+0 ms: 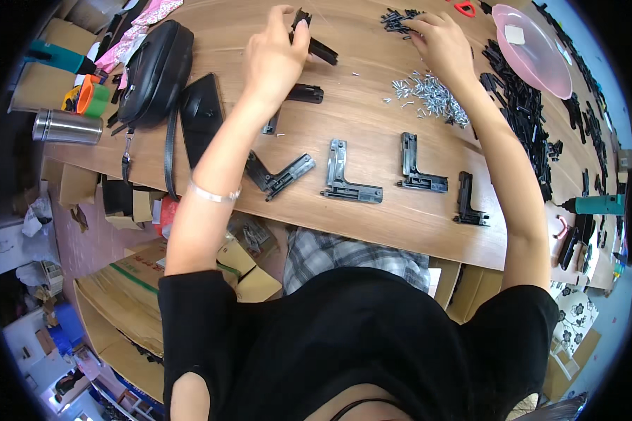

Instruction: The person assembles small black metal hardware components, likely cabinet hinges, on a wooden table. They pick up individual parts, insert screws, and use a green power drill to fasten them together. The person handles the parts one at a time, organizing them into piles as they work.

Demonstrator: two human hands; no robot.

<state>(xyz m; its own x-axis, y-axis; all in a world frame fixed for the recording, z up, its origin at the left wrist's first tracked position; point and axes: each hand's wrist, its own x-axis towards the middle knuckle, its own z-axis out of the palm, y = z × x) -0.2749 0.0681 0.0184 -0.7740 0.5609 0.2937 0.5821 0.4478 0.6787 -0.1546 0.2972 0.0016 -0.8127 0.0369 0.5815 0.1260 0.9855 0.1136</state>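
At the far middle of the table, my left hand (275,56) is closed around a black L-shaped plastic part (323,51). My right hand (444,45) reaches to a small heap of black pieces (395,21), its fingertips pinched at the heap's edge; what lies between them is too small to make out. Beneath my left wrist lies another dark part (305,93), partly hidden by the arm. Nearer to me several similar L-shaped parts are spread in a row, among them one in the middle (358,191) and one at the right (465,200).
Silver screws (432,95) lie piled beside my right forearm. Further right are a big heap of black parts (523,119), a pink plastic bowl (541,63) and a teal electric screwdriver (600,205). To the left are a black bag (158,74), a phone (200,116) and a steel flask (69,127).
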